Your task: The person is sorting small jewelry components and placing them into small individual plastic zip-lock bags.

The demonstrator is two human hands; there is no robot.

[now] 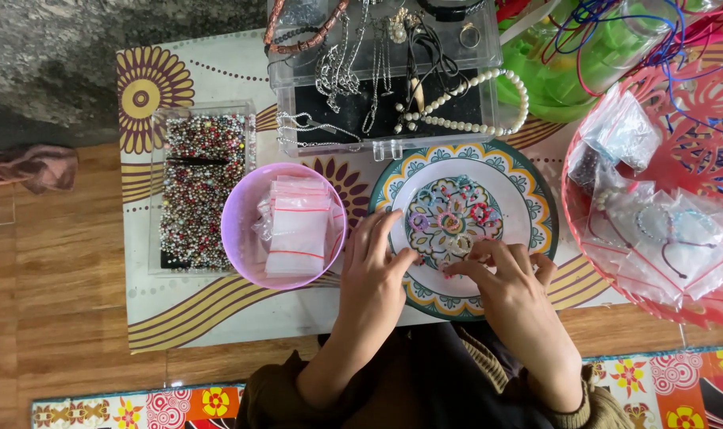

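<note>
Surface: low table with a cream cloth printed in purple-and-yellow flowers [151, 79], standing on a wooden floor, centre of frame.

Centre: one round patterned ceramic plate [536, 208] holds several small beaded rings [450, 222]; exact count unclear. Left hand [373, 274] rests on the plate's left rim, fingers loosely spread, holding nothing visible. Right hand [516, 298] sits at the plate's lower edge, fingertips pinched narrowly over something too small to identify.

Left of plate: one pink plastic bowl [238, 214] holds a stack of small clear zip bags with red strips [296, 230].

Far left: one clear rectangular box of mixed beads [198, 191].

Top: one clear acrylic case [385, 103] with chains and a white pearl strand [480, 103].

Right edge: one red openwork basket [699, 119] with bagged bracelets [671, 238].
</note>
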